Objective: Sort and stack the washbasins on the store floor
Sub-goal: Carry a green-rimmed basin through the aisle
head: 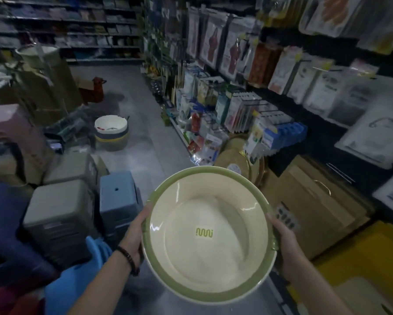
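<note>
A round cream washbasin with a green rim [210, 233] is held up in front of me, its inside facing the camera and a small green wavy mark on its bottom. My left hand [138, 233] grips its left rim and my right hand [284, 244] grips its right rim at a small handle. Farther down the aisle a stack of basins [111, 133] stands on the floor, the top one white inside with grey and yellow ones beneath.
Grey and blue plastic stools [61, 214] crowd the floor on my left, with cardboard boxes [43, 87] behind. Shelves of packaged goods [247, 87] line the right side, with gold trays [238, 158], flat cartons [309, 201] and a yellow bin [361, 258] below. Grey floor [141, 123] runs ahead.
</note>
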